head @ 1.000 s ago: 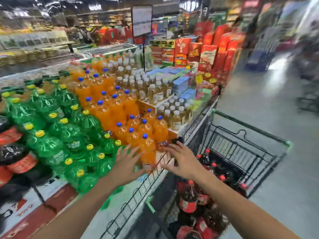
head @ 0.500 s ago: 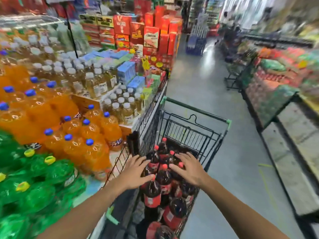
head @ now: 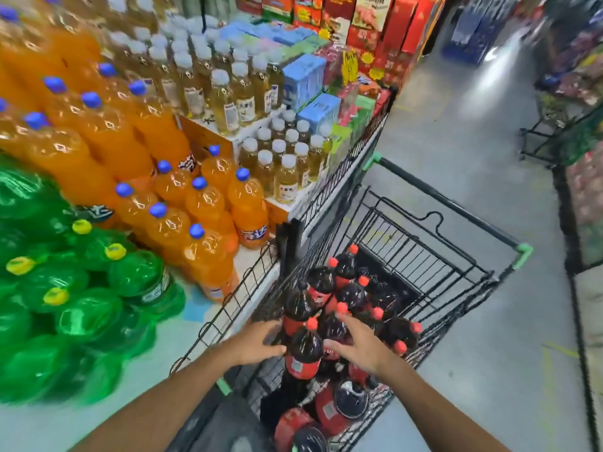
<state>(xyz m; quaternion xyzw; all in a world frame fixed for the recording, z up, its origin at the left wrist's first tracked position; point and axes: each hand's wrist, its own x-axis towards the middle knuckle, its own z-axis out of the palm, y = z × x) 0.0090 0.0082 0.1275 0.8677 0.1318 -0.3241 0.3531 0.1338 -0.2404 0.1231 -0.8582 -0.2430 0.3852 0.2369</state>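
On the grey aisle floor (head: 456,151), a cart (head: 450,204) holds cola bottles (head: 305,349).

The single wide-angle head camera looked forward and steeply down from the person's eye level, close above the dark red-capped plastic cola bottles (head: 321,278) in the black wire shopping cart (head: 450,205), with stacked orange plastic soda bottles (head: 107,135) near on the left.
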